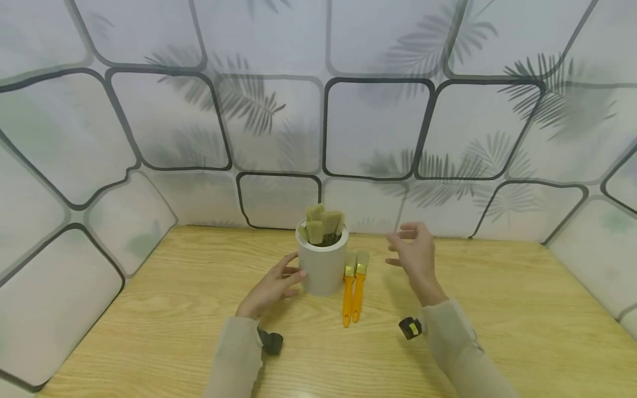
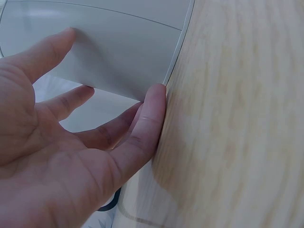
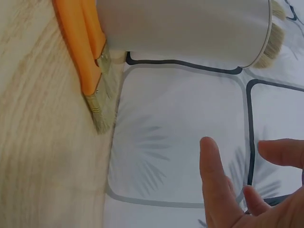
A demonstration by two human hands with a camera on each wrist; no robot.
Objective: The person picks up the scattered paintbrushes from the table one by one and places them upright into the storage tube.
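A white cylindrical pot (image 1: pixel 322 271) stands upright on the wooden table, with several paintbrushes (image 1: pixel 325 222) in it, bristles up. My left hand (image 1: pixel 273 284) is at the pot's left side; in the left wrist view its fingertips (image 2: pixel 153 97) touch the pot wall near the base, fingers spread and relaxed. Two paintbrushes with orange handles (image 1: pixel 356 298) lie side by side just right of the pot, bristles toward the wall. My right hand (image 1: pixel 415 254) hovers right of these brushes with fingers loosely bent, holding nothing; the right wrist view shows its thumb and fingers apart.
The wooden table (image 1: pixel 517 309) reaches back to a cloth wall (image 1: pixel 378 127) printed with dark rounded outlines and grey leaves. The cloth also closes in the left and right sides. A small black camera (image 1: pixel 410 328) is worn at the right wrist, another (image 1: pixel 271 342) at the left.
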